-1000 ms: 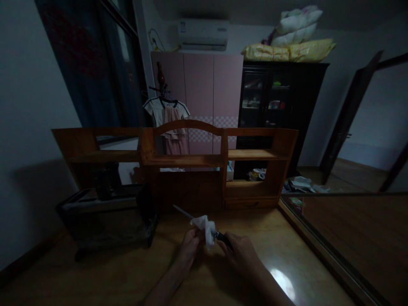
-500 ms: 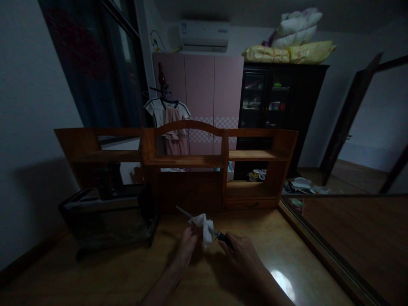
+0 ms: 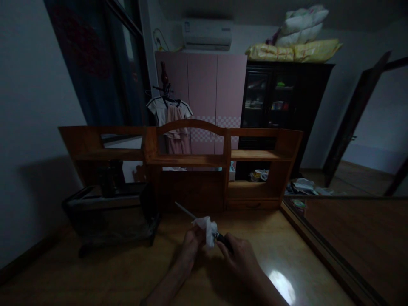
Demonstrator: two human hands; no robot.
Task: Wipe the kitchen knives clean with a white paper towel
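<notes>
A thin-bladed tool (image 3: 185, 209) with a black handle points up and to the left above the wooden desk top (image 3: 153, 272). Dim light hides whether it is a knife or a rod. My right hand (image 3: 240, 255) is closed round its handle. Wrapped about the blade close to the handle is a crumpled white cloth (image 3: 208, 229), perhaps a tissue. My left hand (image 3: 193, 242) pinches this cloth around the blade, with its fingertips partly hidden. The blade's tip sticks out bare beyond the cloth.
A wooden shelf unit (image 3: 188, 160) stands along the desk's back. At the left is a dark-framed glass tank (image 3: 111, 221) with a black device (image 3: 110, 180) on top. A raised edge (image 3: 314, 244) runs along the right, and a bright reflection lies near my right forearm.
The cloth has slid along the blade toward the handle, and my left hand has moved right with it. My right hand keeps its hold. The view has shifted slightly.
</notes>
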